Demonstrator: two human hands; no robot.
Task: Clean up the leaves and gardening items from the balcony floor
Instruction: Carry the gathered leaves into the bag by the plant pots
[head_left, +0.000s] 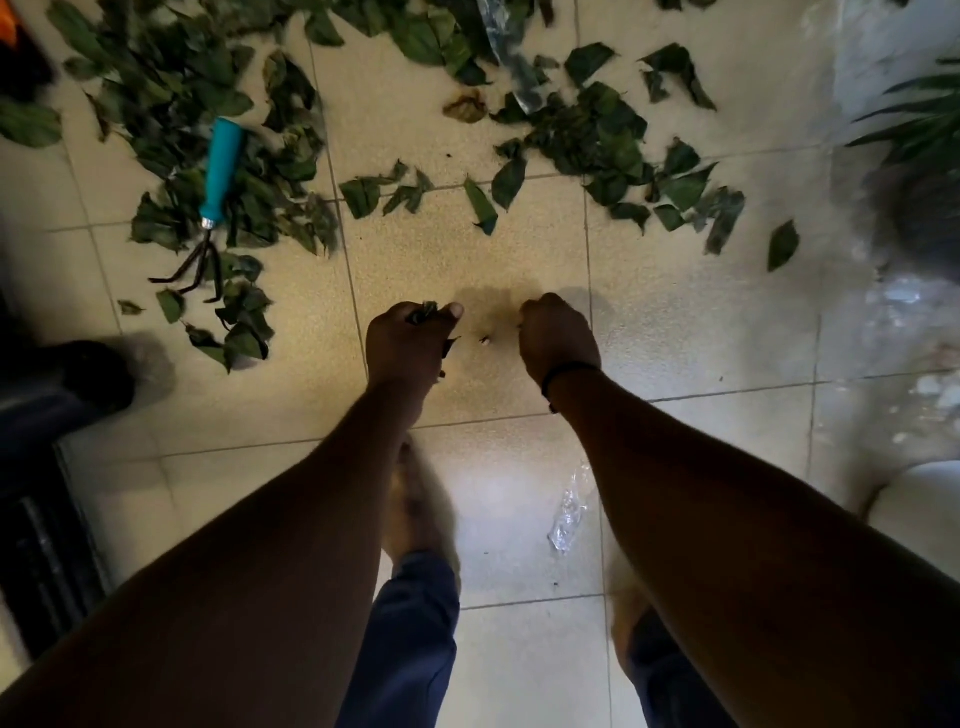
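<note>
Green leaves (597, 140) lie scattered across the upper part of the tiled balcony floor (467, 249), with a denser heap (208, 88) at the upper left. A hand rake with a teal handle (221, 171) and dark prongs rests on that heap. My left hand (408, 343) is curled round a few dark leaves; bits stick out above and beside the fingers. My right hand (558, 332) is fisted a little to its right, and whether it holds anything is hidden. A tiny pale scrap (484, 341) lies on the floor between the hands.
A crumpled clear plastic piece (569, 514) lies by my feet. Clear plastic sheeting (893, 322) covers the right side, near a potted plant (919, 135). Another clear plastic strip (506, 36) lies among the top leaves. A dark shoe (78, 379) and dark grating (41, 545) sit at the left.
</note>
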